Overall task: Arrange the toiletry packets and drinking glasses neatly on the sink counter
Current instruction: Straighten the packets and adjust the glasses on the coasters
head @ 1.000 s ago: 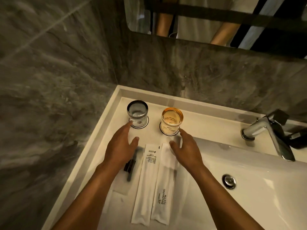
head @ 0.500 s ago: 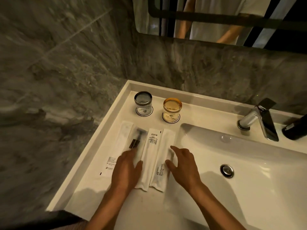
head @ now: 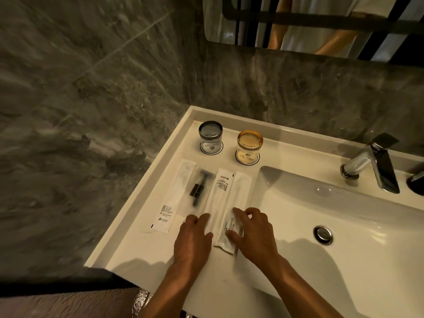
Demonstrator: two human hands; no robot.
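Several long packets lie side by side on the white counter (head: 142,255). From the left: a white packet (head: 172,203), a clear razor packet (head: 198,189), a white printed packet (head: 219,198) and a toothbrush packet (head: 236,203). Behind them a grey glass (head: 210,136) and an amber glass (head: 249,144) stand on round coasters. My left hand (head: 193,239) rests flat on the near ends of the razor and printed packets. My right hand (head: 252,232) presses the near end of the toothbrush packet, fingers spread. Neither hand grips anything.
The sink basin (head: 344,226) with its drain (head: 323,234) takes the right side. A chrome faucet (head: 371,164) stands at the back right, a dark object (head: 416,182) beside it. Marble walls close off the left and back; a mirror (head: 321,24) hangs above.
My hands drew back from the glasses to the near ends of the packets. The view pulled away, showing the leftmost white packet and the counter's front edge.
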